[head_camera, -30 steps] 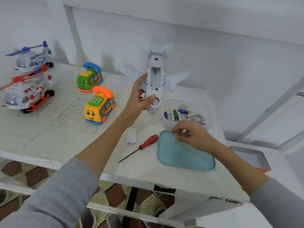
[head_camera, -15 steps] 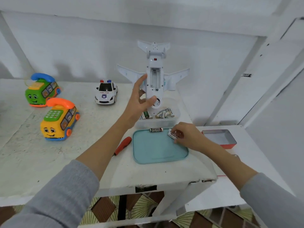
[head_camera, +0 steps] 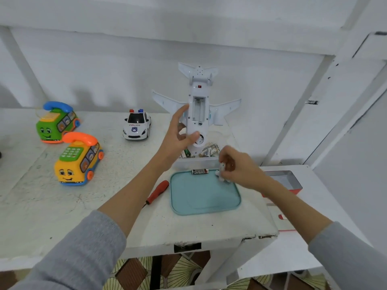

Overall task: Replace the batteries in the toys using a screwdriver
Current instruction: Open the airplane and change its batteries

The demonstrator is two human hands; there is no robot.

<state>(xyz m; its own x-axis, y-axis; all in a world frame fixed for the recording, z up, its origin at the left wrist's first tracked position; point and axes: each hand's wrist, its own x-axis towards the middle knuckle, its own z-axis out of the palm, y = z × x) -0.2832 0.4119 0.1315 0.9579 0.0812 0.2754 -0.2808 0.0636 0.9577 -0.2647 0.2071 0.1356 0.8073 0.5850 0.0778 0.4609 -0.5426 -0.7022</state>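
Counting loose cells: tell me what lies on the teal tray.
On the teal tray: one black battery at its far edge. The right hand pinches another and hides that corner.

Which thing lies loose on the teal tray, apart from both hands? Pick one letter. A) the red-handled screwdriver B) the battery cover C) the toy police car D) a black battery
D: a black battery lies on its side at the far edge of the teal tray, clear of the right hand; the red-handled screwdriver lies on the table beside the tray.
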